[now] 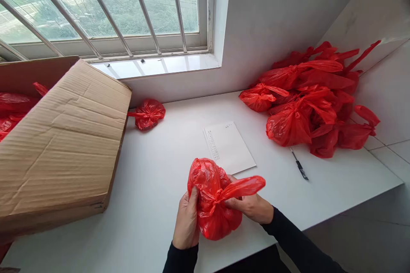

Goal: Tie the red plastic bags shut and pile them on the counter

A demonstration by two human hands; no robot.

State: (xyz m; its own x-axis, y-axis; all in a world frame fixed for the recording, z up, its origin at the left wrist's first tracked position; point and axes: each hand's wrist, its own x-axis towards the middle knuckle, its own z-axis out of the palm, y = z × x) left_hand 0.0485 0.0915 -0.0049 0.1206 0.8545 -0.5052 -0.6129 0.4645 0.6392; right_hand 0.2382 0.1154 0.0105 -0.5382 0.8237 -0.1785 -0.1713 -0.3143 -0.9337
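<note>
A knotted red plastic bag point(211, 204) is held between my two hands above the front of the white table. My left hand point(187, 219) grips its left side, thumb lying on the front and the other fingers hidden behind. On the right side, my right hand point(250, 207) holds the bag near the knot, its thumb under the tied handle loop that sticks out to the right. What the bag contains cannot be made out. Just beyond it lies a sheet of white paper point(237, 147) with handwritten lines, partly covered by the bag.
A large cardboard box point(73, 136) with red bags inside stands at the left. Beside it sits one small red bag point(149, 114). Many red bags point(307, 98) are piled at the back right against the wall, with a pen point(300, 167) in front. A barred window is behind.
</note>
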